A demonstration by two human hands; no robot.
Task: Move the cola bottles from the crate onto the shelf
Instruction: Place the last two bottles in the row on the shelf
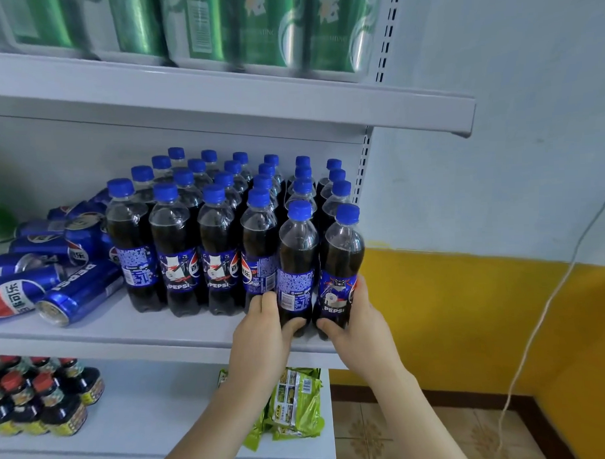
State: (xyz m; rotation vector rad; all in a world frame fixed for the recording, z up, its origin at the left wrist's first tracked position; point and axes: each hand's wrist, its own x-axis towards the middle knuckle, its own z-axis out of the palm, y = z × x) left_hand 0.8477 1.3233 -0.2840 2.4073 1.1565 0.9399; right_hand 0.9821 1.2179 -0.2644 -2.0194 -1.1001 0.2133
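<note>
While both hands work at the front edge of the middle shelf (92, 334), each one grips a cola bottle low on its body. The left hand (263, 328) curls round the base of the left bottle (297, 264), thumb across the front and fingers behind. The right hand (357, 322) wraps the right bottle (342, 272) the same way, fingers reaching round its right side. Both bottles stand upright on the shelf, just beside each other, at the right end of the front row. Behind and to their left stand the rows of cola bottles (198, 226), blue caps up, packed close together and filling the shelf back to the rear panel. Left of these, blue cola cans (70, 292) lie on their sides in a loose heap. Green cans (218, 26) in packs sit on the shelf above. On the shelf below are dark bottles with red caps (43, 399) at the left and green packets (293, 404) under the forearms. A white cord (544, 310) hangs along the yellow and pale wall at the right.
</note>
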